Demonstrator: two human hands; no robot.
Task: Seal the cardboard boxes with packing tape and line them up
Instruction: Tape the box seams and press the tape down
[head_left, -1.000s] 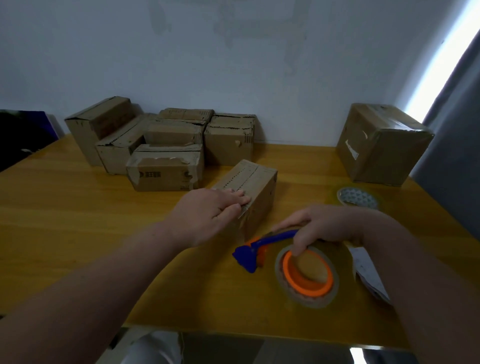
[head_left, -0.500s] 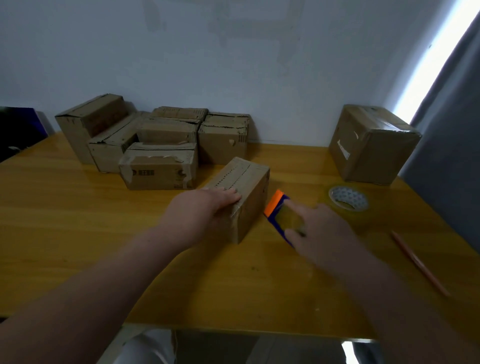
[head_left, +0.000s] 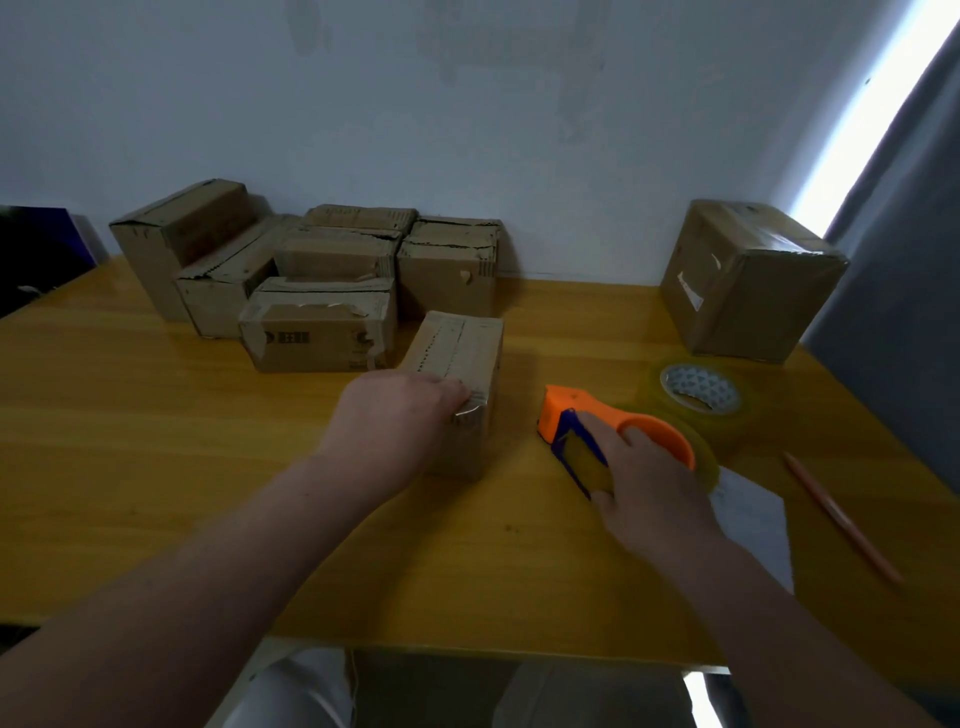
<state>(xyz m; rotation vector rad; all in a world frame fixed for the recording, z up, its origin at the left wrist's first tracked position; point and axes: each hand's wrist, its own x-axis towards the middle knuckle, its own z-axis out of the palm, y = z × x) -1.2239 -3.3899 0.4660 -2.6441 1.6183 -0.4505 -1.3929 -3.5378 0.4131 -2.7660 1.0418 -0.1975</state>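
Observation:
A small cardboard box (head_left: 460, 358) lies lengthwise on the wooden table (head_left: 156, 441), a strip of clear tape at its near end. My left hand (head_left: 400, 421) covers that near end, fingers curled over the top edge. To the right stands an orange and blue tape dispenser (head_left: 582, 431) with a roll of clear tape in it. My right hand (head_left: 644, 483) grips the dispenser from behind, fingers through its orange loop. The dispenser is apart from the box.
Several cardboard boxes (head_left: 322, 291) cluster against the wall at back left. A bigger taped box (head_left: 748, 280) stands at back right. A spare tape roll (head_left: 698, 392), a white paper sheet (head_left: 753, 525) and an orange pencil (head_left: 841, 519) lie on the right.
My right hand lifted the dispenser from lying flat near the table's front, carried it up beside the box, and now holds it upright a little farther right. My left hand stayed on the box.

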